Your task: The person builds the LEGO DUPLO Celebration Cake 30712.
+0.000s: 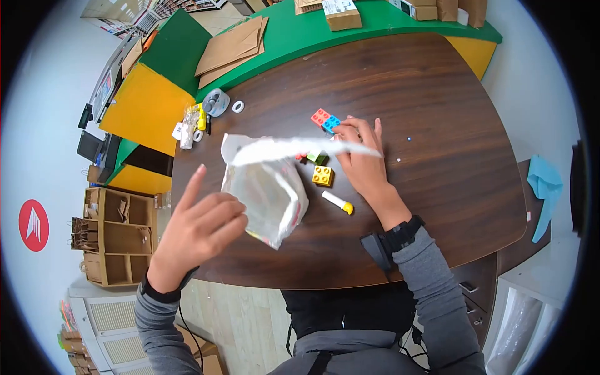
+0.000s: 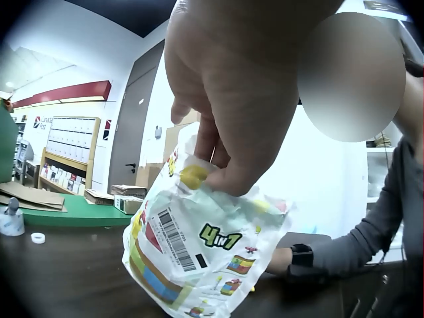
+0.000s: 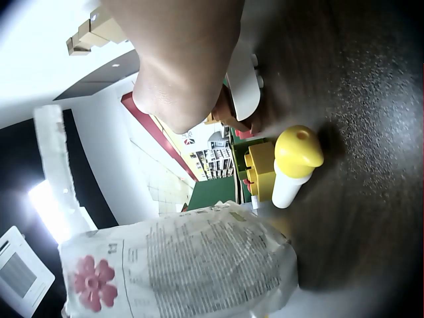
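Observation:
My left hand pinches the edge of a crinkly white toy packet printed "4 in 1", whose open mouth faces up. A loose torn strip of the packet stretches across in front of my right hand. That hand lies low over the table, fingertips at a blue toy brick beside a red brick. Whether its fingers grip a brick I cannot tell. Nearer me sit a yellow brick, a partly hidden green brick and a white stick with a yellow bird-like head.
On the dark wooden table, a tape dispenser, a white ring and a yellow marker stand at the far left. Brown envelopes and a small box rest on the green ledge behind.

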The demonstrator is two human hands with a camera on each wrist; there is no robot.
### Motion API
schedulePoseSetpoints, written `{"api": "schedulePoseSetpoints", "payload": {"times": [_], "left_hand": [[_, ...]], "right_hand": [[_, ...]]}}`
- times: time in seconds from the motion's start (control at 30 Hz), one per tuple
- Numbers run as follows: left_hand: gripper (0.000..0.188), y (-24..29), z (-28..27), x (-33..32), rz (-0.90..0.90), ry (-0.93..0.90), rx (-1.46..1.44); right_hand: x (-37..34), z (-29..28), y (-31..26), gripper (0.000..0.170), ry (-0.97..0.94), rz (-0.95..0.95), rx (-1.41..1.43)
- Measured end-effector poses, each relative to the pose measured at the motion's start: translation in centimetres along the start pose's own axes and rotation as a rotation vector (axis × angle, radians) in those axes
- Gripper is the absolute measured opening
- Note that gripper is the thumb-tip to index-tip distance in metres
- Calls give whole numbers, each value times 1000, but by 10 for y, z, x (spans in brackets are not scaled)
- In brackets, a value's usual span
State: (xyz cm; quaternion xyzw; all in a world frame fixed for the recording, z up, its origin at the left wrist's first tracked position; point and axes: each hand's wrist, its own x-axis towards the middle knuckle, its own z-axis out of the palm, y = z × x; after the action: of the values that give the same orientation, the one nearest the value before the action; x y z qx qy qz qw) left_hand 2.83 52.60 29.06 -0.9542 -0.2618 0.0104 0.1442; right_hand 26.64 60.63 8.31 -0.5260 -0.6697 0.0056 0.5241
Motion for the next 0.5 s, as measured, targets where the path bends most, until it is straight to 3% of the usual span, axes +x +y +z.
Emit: {"api": "schedulePoseSetpoints", "payload": {"times": [0.17, 0.23, 0.27, 0.4, 0.5], "left_hand": [[22, 12, 0, 1, -28, -55, -105], [18, 11, -2, 3, -76, -180, -192], [25, 7, 0, 0, -127, -313, -249], [32, 5, 26, 3, -129, -256, -207], [41, 7, 41, 9, -26, -152, -149]], "right_hand": [[1, -3, -4, 12, -20, 36, 22], [1, -3, -3, 11, -19, 30, 20], [1, -3, -3, 11, -19, 28, 15], [0, -4, -3, 11, -15, 36, 18], [0, -3, -3, 11, -11, 30, 19]]}}
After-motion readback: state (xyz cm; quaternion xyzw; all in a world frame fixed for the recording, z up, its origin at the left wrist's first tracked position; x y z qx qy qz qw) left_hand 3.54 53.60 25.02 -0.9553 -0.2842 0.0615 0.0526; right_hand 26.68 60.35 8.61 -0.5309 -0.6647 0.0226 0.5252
